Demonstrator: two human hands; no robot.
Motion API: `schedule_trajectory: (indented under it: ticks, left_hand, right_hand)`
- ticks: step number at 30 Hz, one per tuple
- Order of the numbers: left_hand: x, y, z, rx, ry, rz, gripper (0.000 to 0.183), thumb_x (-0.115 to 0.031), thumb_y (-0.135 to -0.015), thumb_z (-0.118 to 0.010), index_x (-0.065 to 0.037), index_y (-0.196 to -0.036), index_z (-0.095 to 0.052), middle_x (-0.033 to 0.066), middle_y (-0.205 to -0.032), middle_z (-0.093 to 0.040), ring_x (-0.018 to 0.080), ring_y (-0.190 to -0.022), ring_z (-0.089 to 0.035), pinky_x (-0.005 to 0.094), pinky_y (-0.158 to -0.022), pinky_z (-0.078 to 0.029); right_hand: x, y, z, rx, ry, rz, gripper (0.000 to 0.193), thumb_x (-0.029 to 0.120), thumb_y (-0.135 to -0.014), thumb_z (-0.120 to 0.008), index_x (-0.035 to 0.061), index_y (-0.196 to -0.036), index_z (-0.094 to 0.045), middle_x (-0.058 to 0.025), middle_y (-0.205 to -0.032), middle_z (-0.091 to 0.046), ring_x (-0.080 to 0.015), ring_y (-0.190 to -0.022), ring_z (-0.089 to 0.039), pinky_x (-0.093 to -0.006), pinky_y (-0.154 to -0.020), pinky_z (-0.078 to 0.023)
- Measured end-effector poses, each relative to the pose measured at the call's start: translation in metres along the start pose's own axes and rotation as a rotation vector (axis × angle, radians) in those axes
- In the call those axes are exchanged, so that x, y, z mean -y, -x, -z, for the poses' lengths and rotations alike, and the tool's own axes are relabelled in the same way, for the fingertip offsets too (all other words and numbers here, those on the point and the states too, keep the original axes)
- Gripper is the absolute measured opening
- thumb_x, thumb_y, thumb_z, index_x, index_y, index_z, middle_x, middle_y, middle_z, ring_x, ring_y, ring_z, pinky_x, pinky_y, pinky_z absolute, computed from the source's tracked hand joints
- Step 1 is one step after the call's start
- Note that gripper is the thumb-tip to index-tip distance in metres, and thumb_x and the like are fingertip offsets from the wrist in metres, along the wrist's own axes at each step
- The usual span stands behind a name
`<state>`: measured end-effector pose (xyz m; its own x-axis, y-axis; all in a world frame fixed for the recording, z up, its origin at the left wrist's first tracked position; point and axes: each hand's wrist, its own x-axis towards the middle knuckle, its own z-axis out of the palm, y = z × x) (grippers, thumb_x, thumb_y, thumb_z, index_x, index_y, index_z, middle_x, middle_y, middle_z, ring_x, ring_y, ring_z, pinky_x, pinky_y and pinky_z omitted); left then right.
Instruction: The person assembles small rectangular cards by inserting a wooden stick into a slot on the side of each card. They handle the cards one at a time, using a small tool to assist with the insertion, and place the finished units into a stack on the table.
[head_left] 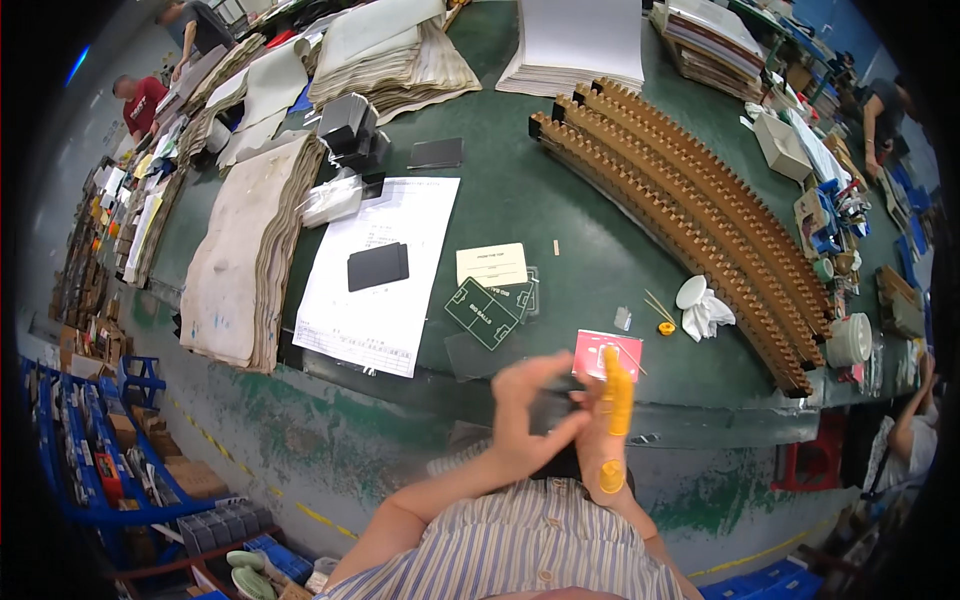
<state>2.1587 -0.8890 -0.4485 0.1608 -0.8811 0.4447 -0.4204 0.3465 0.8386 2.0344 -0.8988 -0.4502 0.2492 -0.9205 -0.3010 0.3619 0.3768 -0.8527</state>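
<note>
My left hand is at the table's near edge, smeared by motion. Its thumb and forefinger are spread apart, and I make out nothing held between them. Beside it my right hand points away from me, a yellow finger cot covering a straight finger. Another yellow patch shows near the wrist. A pink card with a white outlined shape lies under that fingertip; whether they touch is unclear. Just beyond are a small yellow lump, thin sticks and a small clear piece.
Dark green cards, a cream card and black cards on a white sheet lie left. Brown notched racks curve along the right, near crumpled white tissue. Paper stacks stand far left; other people work beyond.
</note>
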Motion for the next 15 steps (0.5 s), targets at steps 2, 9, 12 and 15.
schedule_trajectory:
  ticks: [2, 9, 12, 15]
  left_hand:
    - [0.006, -0.022, 0.015, -0.142, -0.138, -0.028, 0.089, -0.007, -0.073, -0.079, 0.000, -0.143, -0.025, 0.0215, -0.146, -0.034, 0.0338, -0.134, -0.036, 0.0433, -0.114, -0.025]
    - [0.034, -0.049, 0.061, -0.064, -0.680, 0.076, 0.114, -0.030, -0.063, -0.090, 0.001, -0.146, -0.018, 0.0251, -0.149, -0.027, 0.0405, -0.136, -0.030, 0.0495, -0.112, -0.026]
    - [0.040, -0.049, 0.064, -0.043, -0.677, 0.098, 0.113, -0.032, -0.063, -0.090, 0.001, -0.146, -0.022, 0.0227, -0.144, -0.033, 0.0399, -0.132, -0.034, 0.0498, -0.110, -0.028]
    - [0.042, -0.049, 0.062, -0.040, -0.632, 0.152, 0.109, -0.026, -0.064, -0.089, 0.000, -0.147, -0.023, 0.0183, -0.134, -0.044, 0.0363, -0.125, -0.040, 0.0480, -0.107, -0.031]
  right_hand:
    - [0.001, -0.002, 0.018, 0.075, 0.147, 0.627, 0.095, 0.058, -0.083, -0.062, 0.0095, -0.154, -0.022, -0.0115, -0.156, -0.028, -0.0240, -0.135, -0.036, -0.0374, -0.105, -0.029]
    - [0.053, -0.010, 0.057, -0.400, 0.949, 0.723, 0.056, 0.013, -0.089, -0.061, 0.0014, -0.141, -0.042, -0.0116, -0.143, -0.046, -0.0252, -0.129, -0.042, -0.0383, -0.105, -0.030]
    - [0.069, -0.027, 0.078, -0.566, 1.465, 0.774, 0.048, 0.010, -0.090, -0.062, -0.0019, -0.134, -0.049, -0.0147, -0.138, -0.048, -0.0323, -0.127, -0.043, -0.0440, -0.106, -0.031]
    - [0.084, -0.044, 0.096, -0.598, 1.600, 0.723, 0.042, 0.010, -0.090, -0.061, -0.0025, -0.130, -0.052, -0.0162, -0.132, -0.053, -0.0337, -0.123, -0.048, -0.0444, -0.103, -0.035]
